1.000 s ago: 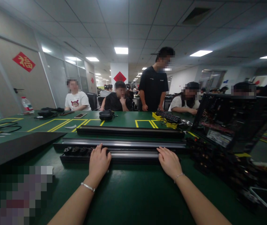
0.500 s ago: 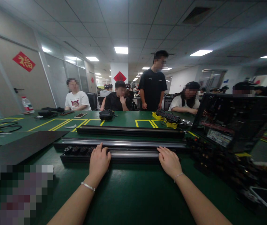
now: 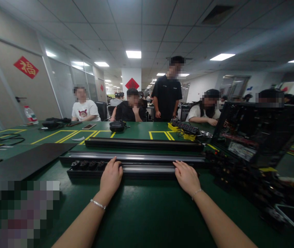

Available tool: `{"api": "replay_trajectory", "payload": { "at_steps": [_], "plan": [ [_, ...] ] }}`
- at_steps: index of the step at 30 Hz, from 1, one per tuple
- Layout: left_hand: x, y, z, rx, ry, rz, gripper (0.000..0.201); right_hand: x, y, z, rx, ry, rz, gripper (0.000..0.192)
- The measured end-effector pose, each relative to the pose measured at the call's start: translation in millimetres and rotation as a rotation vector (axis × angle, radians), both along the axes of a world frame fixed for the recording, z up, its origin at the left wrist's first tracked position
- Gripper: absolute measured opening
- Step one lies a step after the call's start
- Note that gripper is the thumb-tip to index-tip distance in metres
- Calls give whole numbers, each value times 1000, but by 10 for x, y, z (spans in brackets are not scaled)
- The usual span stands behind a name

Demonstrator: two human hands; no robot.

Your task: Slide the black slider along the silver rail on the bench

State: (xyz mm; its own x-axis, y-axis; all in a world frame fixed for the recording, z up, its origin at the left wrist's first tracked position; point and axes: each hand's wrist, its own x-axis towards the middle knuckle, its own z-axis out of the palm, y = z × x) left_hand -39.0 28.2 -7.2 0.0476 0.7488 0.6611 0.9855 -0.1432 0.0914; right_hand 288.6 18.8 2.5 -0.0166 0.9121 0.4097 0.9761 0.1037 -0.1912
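My left hand [image 3: 111,176] grips the nearest long black rail [image 3: 148,176] from above, its fingers bent over the far edge. To the right, my right hand [image 3: 187,176] holds the same rail near its right end, fingers over the top and fingertips partly hidden. A shiny grey strip [image 3: 148,169] runs along the rail between the hands. Several round black parts [image 3: 88,165] sit in its left end. Directly behind lies a second long rail [image 3: 136,157] with a shiny top, and a third black rail [image 3: 144,143] lies farther back.
A flat black panel [image 3: 33,158] lies at left. On the right, an open computer case [image 3: 250,134] stands behind a heap of black parts [image 3: 247,186]. Across the green table [image 3: 147,217] are a black pouch [image 3: 116,126], a phone [image 3: 89,126] and several people.
Both hands stay on the near rail with almost no movement. The view shifts very slightly. Across the table, the standing person has shifted a little to the left.
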Motion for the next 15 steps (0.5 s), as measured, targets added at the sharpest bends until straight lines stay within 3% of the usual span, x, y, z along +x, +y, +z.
{"api": "replay_trajectory", "payload": {
  "at_steps": [9, 15],
  "plan": [
    [4, 7, -10, -33, -60, -20, 29, -2, 0, 6, -7, -2, -3, 44],
    [-21, 24, -51, 14, -101, 100, 55, 8, 3, -3, 0, 5, 8, 44]
  ]
}}
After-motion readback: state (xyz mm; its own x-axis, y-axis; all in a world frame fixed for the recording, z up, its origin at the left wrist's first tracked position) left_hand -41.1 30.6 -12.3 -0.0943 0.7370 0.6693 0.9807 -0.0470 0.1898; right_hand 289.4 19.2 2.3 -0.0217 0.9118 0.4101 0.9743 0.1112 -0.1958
